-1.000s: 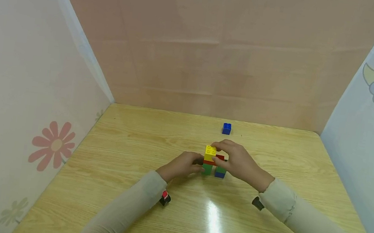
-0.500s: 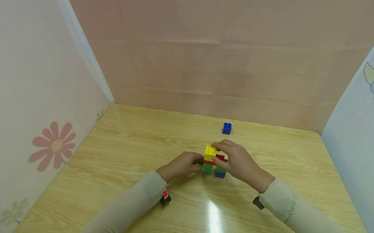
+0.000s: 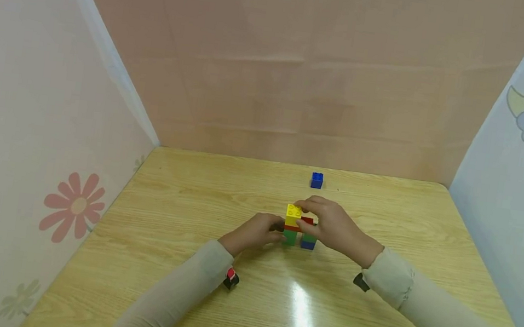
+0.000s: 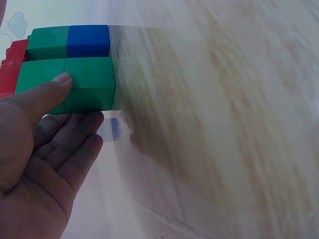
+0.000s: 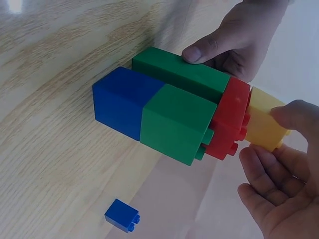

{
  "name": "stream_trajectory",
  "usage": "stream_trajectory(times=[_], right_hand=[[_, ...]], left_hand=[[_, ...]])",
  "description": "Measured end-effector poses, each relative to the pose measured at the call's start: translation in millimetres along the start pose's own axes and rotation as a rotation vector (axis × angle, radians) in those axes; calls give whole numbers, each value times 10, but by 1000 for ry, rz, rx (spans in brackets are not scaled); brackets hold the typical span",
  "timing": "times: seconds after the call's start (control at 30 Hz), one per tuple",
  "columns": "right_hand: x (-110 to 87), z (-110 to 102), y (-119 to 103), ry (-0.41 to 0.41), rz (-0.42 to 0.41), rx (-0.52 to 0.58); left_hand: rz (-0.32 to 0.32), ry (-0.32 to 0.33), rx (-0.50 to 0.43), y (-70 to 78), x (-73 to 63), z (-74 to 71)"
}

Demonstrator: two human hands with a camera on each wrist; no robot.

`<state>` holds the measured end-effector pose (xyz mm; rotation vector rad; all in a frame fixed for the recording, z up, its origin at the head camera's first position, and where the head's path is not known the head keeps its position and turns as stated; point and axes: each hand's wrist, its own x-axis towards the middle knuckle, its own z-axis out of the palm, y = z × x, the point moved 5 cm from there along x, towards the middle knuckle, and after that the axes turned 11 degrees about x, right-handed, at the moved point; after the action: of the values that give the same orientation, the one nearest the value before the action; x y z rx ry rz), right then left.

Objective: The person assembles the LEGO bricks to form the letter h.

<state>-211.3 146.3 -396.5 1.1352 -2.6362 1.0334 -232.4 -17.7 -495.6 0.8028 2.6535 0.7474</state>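
A small toy-brick build stands on the table, with two columns side by side. The left column is two green bricks [image 4: 89, 84]; the right one is a green brick [image 5: 177, 124] on a blue brick [image 5: 127, 104]. A red brick [image 5: 229, 119] lies across their tops, leaving some studs of the right green brick exposed. On the red brick's left end sits a yellow brick [image 3: 293, 215]. My left hand [image 3: 257, 233] holds the left green column between thumb and fingers. With thumb and fingertips, my right hand [image 3: 337, 228] pinches the yellow brick from the right.
Behind the build, a single blue brick [image 3: 316, 180] stands near the back edge of the wooden table [image 3: 199, 188]. A pinkish cloth wall rises at the back, with patterned pale walls on both sides. Dark wrist devices show at both cuffs.
Both hands and the bricks stay where they were; the head view has shifted very slightly.
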Motion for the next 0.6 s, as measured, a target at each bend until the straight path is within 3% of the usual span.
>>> stream_trajectory(times=[0.6], right_hand=[[-44, 10, 5, 18, -28, -29]], left_hand=[[35, 21, -9, -22, 19, 10]])
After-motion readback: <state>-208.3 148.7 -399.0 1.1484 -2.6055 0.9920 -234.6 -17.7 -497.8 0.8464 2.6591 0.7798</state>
